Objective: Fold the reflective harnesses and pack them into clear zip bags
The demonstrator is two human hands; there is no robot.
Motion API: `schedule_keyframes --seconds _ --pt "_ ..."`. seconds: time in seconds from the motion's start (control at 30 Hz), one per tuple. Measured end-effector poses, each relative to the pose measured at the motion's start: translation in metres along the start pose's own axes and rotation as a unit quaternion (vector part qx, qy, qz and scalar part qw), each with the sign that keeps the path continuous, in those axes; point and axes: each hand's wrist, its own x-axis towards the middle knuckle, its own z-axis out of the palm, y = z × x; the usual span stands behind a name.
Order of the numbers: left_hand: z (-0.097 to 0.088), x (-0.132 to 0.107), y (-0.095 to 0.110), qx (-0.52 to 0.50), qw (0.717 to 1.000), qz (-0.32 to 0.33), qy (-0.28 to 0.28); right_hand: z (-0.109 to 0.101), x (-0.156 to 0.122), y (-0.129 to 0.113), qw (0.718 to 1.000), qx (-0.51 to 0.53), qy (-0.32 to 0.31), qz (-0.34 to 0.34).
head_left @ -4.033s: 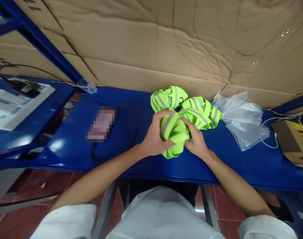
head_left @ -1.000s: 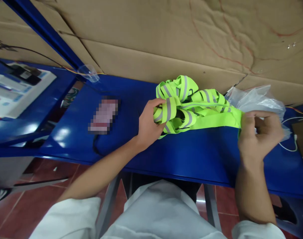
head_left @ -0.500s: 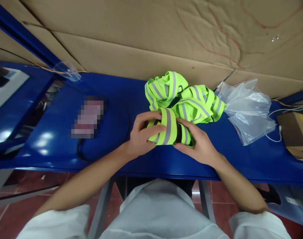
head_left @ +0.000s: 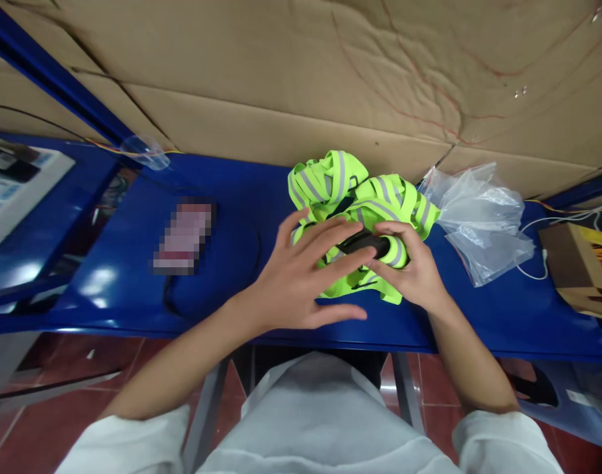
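My right hand [head_left: 413, 271] is closed around a neon-yellow reflective strap [head_left: 396, 251] with a grey stripe, thumb and fingers on its folded end. A black piece [head_left: 364, 243], too blurred to name exactly, lies along this strap between my hands. Over the left part of the strap, my left hand [head_left: 298, 280] is open with its fingers spread; a fingertip reaches the black piece, though contact is unclear. Part of the strap is hidden under that hand, and a loose length hangs below. Behind it lie two more bundles of the same strap, one left [head_left: 325, 179] and one right [head_left: 404, 197].
Clear plastic bags [head_left: 489, 220] lie right of the bundles, near a white cable and a cardboard box [head_left: 572, 263]. A blurred-out phone-like object [head_left: 185, 237] rests on the blue table [head_left: 232, 191] at left. A clear plastic cup [head_left: 145, 151] lies against the cardboard wall [head_left: 261, 118].
My left hand has let go of the rolled strap and spread its fingers over it. The roll has loosened and turned, showing the black piece. My right hand has kept hold.
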Motion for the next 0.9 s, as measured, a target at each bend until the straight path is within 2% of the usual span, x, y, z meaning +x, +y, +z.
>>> schedule_keyframes --seconds 0.1,0.17,0.37,0.53,0.6,0.73,0.83,0.9 --pt "-0.002 0.011 0.013 0.042 0.999 -0.009 -0.033 -0.007 0.004 -0.006 0.997 0.053 -0.052 0.007" --pt "-0.003 0.015 0.015 0.026 0.998 -0.025 -0.043 -0.011 0.007 -0.01 0.994 0.084 -0.073 0.011" --pt "-0.009 0.016 0.008 -0.026 0.993 -0.063 -0.092 -0.018 0.012 -0.01 0.991 0.103 -0.089 0.017" --pt "-0.014 0.01 0.003 -0.089 0.984 -0.088 -0.125 -0.015 0.014 -0.01 0.99 0.103 -0.089 0.031" --pt "-0.013 0.01 0.006 -0.052 0.986 -0.084 -0.132 -0.011 0.015 -0.011 0.99 0.106 -0.09 0.027" --pt "-0.012 0.011 0.014 0.121 0.98 -0.073 -0.138 -0.009 0.015 -0.012 0.992 0.11 -0.064 0.02" --pt "-0.017 0.01 0.018 0.196 0.97 -0.089 -0.11 -0.015 0.011 -0.009 0.997 0.065 -0.005 0.029" --pt "-0.02 0.008 0.019 0.22 0.966 -0.101 -0.088 -0.022 0.006 -0.007 0.999 0.01 0.012 0.047"
